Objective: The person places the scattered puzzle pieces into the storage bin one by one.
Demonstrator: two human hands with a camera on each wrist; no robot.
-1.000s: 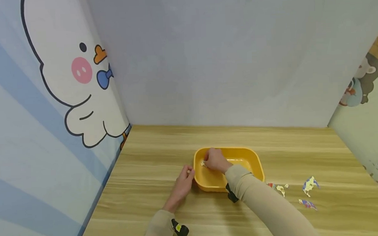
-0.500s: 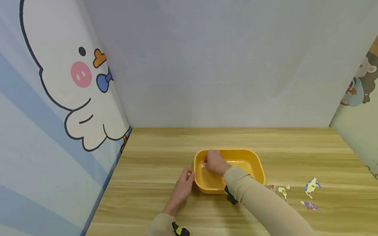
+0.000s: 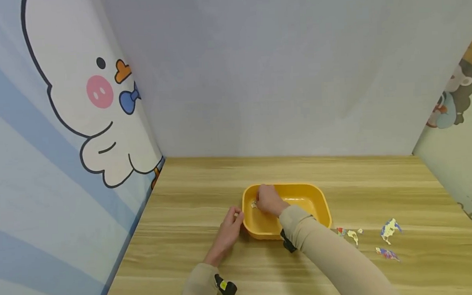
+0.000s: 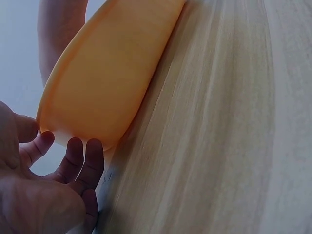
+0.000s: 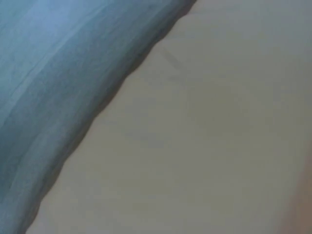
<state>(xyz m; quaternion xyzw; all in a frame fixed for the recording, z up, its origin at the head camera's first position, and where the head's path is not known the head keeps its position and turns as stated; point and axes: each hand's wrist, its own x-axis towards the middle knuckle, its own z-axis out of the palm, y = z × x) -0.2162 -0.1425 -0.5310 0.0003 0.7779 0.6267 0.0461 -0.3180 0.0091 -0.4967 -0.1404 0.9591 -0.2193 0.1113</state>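
My right hand [image 3: 270, 200] reaches into the yellow plastic basin [image 3: 311, 205], bent fingers down at its left end. Just left of those fingers, a small cream-coloured flat piece [image 3: 254, 204] shows against the inside. My knuckles hide the fingertips, so whether they pinch or press it cannot be told. At the basin's left end, my left hand [image 3: 229, 226] holds the rim. In the left wrist view, the thumb and bent fingers [image 4: 74, 148] of that hand meet the rim and outer wall of the basin [image 4: 107, 73]. The right wrist view shows mostly blurred pale sleeve [image 5: 185, 136].
Right of the basin, several flat cutouts lie on the wooden table [image 3: 190, 188]: a cream-and-blue piece [image 3: 390, 230], a purple-red piece [image 3: 387, 253], a cream piece [image 3: 352, 236] and a red-blue piece [image 3: 341, 231]. A grey backdrop [image 3: 280, 76] stands behind the table.
Both hands keep their places at the basin, and the cream piece stays beside the right fingers. Only the head view shifts slightly.
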